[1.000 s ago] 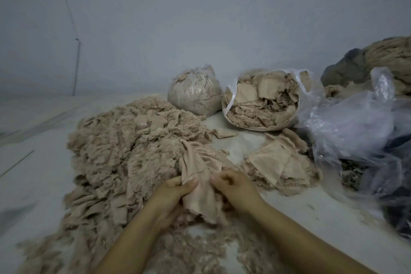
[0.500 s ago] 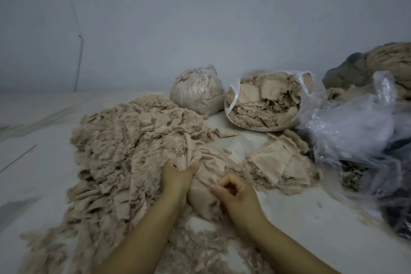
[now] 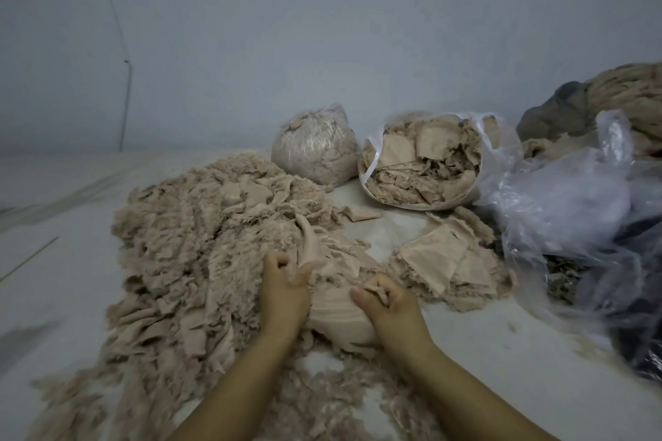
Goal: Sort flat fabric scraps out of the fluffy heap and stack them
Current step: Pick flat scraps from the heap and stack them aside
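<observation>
A wide fluffy heap (image 3: 200, 240) of beige fabric shreds covers the left and middle of the white surface. At its right edge lies a larger flat beige scrap (image 3: 336, 308), bunched and creased. My left hand (image 3: 284, 292) grips the scrap's upper left part with curled fingers. My right hand (image 3: 385, 304) pinches its right edge. To the right sits a low stack of flat scraps (image 3: 447, 261) on a bed of fluff.
An open plastic bag (image 3: 422, 161) full of flat scraps stands at the back, beside a tied bag of fluff (image 3: 315, 147). Crumpled clear plastic (image 3: 573, 211) and dark bundles fill the right side. A single small scrap (image 3: 361, 214) lies between heap and bag.
The scrap, held up and spread between both hands a second ago, has come down onto the heap's edge. My left hand moved up and forward along it; my right hand closed tighter.
</observation>
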